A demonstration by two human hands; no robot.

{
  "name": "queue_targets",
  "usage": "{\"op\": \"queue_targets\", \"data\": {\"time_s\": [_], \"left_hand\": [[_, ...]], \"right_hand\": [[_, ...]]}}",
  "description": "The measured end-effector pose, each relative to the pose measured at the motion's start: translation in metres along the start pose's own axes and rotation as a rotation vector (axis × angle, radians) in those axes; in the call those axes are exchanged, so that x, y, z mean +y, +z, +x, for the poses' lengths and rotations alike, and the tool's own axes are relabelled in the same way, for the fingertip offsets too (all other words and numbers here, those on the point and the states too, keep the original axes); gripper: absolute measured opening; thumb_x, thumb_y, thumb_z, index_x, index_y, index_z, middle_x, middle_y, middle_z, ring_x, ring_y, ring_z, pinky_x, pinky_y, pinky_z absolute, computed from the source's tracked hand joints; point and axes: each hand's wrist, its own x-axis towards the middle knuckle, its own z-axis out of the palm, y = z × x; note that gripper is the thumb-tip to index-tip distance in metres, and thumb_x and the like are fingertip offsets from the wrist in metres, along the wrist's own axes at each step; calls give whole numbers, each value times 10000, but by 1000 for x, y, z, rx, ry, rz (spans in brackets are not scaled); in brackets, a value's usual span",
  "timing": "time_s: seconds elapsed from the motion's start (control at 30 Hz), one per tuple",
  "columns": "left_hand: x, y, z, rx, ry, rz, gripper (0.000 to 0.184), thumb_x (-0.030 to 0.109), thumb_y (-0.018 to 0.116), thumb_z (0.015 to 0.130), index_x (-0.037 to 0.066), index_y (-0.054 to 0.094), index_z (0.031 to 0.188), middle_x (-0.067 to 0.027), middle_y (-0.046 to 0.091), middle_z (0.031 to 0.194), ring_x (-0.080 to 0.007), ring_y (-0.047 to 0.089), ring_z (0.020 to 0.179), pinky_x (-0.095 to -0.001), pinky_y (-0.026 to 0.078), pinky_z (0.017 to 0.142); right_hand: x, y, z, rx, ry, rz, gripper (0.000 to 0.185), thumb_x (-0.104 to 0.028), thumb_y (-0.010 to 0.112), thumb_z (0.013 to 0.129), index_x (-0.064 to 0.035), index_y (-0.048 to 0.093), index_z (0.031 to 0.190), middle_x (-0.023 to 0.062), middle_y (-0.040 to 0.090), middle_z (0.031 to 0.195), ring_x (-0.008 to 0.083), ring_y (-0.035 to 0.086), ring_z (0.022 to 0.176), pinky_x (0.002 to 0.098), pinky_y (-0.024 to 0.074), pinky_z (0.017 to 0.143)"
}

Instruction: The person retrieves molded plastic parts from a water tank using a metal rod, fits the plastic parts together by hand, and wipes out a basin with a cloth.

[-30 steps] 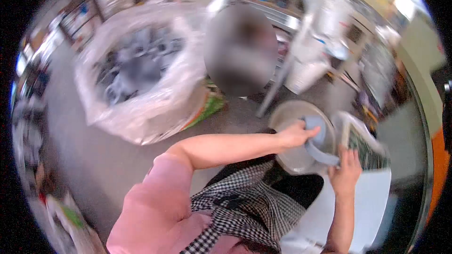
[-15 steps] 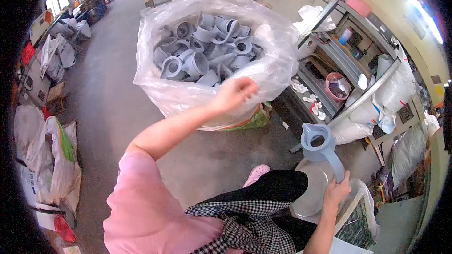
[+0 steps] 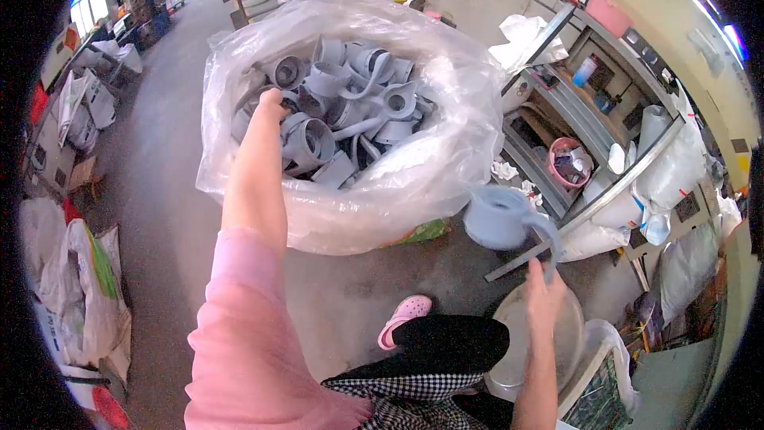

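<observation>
My right hand (image 3: 544,296) is closed around the handle of a blue-grey plastic jug (image 3: 495,221), which is smeared by motion and sits beside the bag's right edge. Within the large clear plastic bag (image 3: 458,115) lies a heap of similar grey plastic jugs (image 3: 398,101), with handles and round openings showing. My left arm is stretched out over the bag's near left side. My left hand (image 3: 274,102) is at the heap's left, by the grey pieces; its fingers are mostly hidden, so I cannot see whether it grips one.
Metal shelving (image 3: 569,103) with a pink basket (image 3: 570,161) stands right of the bag. Below my right hand is a translucent round tub (image 3: 509,350), with a lined crate (image 3: 598,386) beside it. White sacks (image 3: 95,295) lie along the left side.
My left hand has moved from the bag's near edge to the left part of the heap. My right hand has carried the jug leftward and up, toward the bag.
</observation>
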Motion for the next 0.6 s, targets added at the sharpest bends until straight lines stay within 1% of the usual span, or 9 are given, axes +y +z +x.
{"op": "queue_targets", "data": {"time_s": [0.03, 0.13, 0.17, 0.23, 0.3, 0.37, 0.47, 0.57, 0.6], "left_hand": [[2, 7, 5, 17, -167, -349, 279, 274, 592, 846, 2, 586, 905, -155, 582, 814, -289, 572, 777, -448, 471, 718], [8, 23, 14, 67, -679, -1402, 255, 230, 536, 896, 8, 526, 1022, -146, 521, 798, -318, 541, 755, -528, 446, 718], [10, 22, 12, -8, -655, -1568, 321, 246, 559, 901, -11, 492, 1082, -155, 555, 830, -307, 548, 716, -507, 458, 682], [-3, 29, 27, 59, -689, -1566, 316, 258, 573, 893, -4, 527, 1065, -162, 574, 916, -322, 570, 790, -509, 476, 671], [-29, 32, 33, 190, -607, -1395, 327, 283, 600, 876, 7, 565, 1048, -173, 601, 996, -355, 592, 880, -505, 493, 685], [15, -23, -13, 207, -675, -1401, 320, 285, 608, 871, 13, 571, 1035, -170, 610, 973, -354, 595, 872, -496, 489, 697], [8, -41, -17, 113, -678, -1742, 306, 296, 623, 862, 33, 579, 1012, -143, 625, 978, -292, 608, 871, -451, 473, 703], [51, -81, -87, -22, -471, -1681, 282, 183, 616, 876, 7, 515, 1072, -84, 599, 832, -197, 588, 705, -360, 486, 661], [55, -87, -109, 0, -167, -1467, 297, 160, 602, 882, 4, 489, 1108, -69, 592, 826, -169, 583, 723, -317, 470, 697]], "right_hand": [[-11, 17, 8, -83, 11, 80, 329, -299, 618, 850, 3, 562, 732, -2, 506, 616, 100, 451, 581, 291, 378, 546], [-41, 78, 30, -200, -37, 65, 348, -315, 600, 853, 6, 558, 727, 22, 523, 603, 123, 471, 571, 316, 396, 552], [-55, 96, 32, -256, -119, 62, 345, -313, 599, 850, 31, 601, 818, 64, 590, 666, 151, 531, 623, 324, 432, 615], [-73, 136, 36, -287, -309, 175, 436, -341, 610, 844, 77, 612, 968, 187, 650, 803, 211, 609, 759, 326, 455, 736], [-99, 159, 30, -355, -220, 107, 447, -368, 615, 843, 76, 604, 886, 154, 615, 715, 202, 573, 681, 342, 445, 669], [-102, 176, 28, -407, -165, 81, 443, -375, 612, 845, 68, 603, 849, 136, 599, 685, 198, 556, 656, 347, 438, 646], [-103, 193, 18, -389, -219, 126, 444, -394, 611, 847, 46, 590, 799, 113, 561, 640, 189, 527, 623, 354, 423, 614], [-109, 198, 8, -329, -241, 153, 428, -388, 617, 846, 36, 590, 799, 122, 556, 638, 202, 525, 616, 349, 423, 616], [-108, 203, 10, -320, -230, 136, 427, -386, 619, 846, 38, 594, 804, 124, 565, 644, 212, 541, 627, 355, 428, 625]]}}
